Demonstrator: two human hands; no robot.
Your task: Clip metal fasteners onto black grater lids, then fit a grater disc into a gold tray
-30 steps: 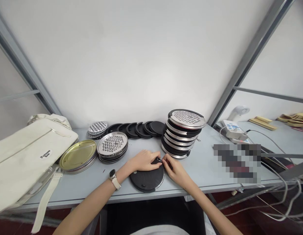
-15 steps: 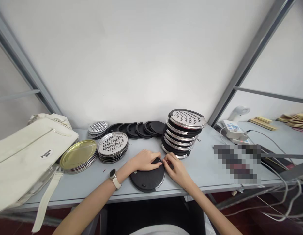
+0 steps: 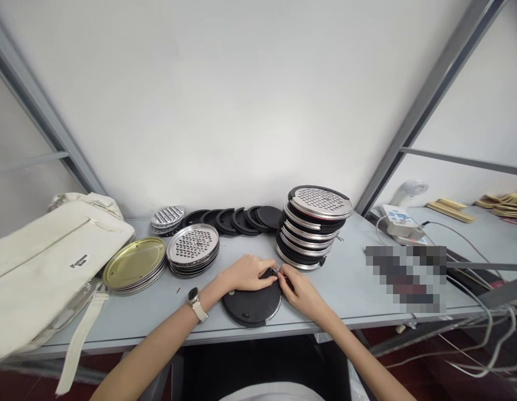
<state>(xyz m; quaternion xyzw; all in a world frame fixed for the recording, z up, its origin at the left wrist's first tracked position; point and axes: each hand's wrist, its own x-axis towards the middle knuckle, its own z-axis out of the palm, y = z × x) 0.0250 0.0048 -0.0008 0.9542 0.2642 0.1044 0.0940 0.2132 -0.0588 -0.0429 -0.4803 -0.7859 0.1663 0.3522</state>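
Observation:
A black round disc (image 3: 252,307) lies flat near the front edge of the table, with a pale spot and a small slot on its face. Across its far side rests my left hand (image 3: 247,273), fingers closed on the rim. My right hand (image 3: 299,288) pinches at the right end of that rim, its fingertips almost meeting my left ones. A small shiny bit shows between the two hands, too small to name. Just behind stands a tall stack of round metal grater plates with black rims (image 3: 314,228).
Left of my hands are a pile of grater plates (image 3: 193,245) and a pile of gold-coloured round plates (image 3: 135,262). Black curved pieces (image 3: 227,221) line the wall. A cream bag (image 3: 53,273) fills the left end; a white device with cables (image 3: 398,220) sits right.
Both hands stay at the disc's far rim. My right fingertips have shifted very slightly around the small shiny bit; the piles stand as before.

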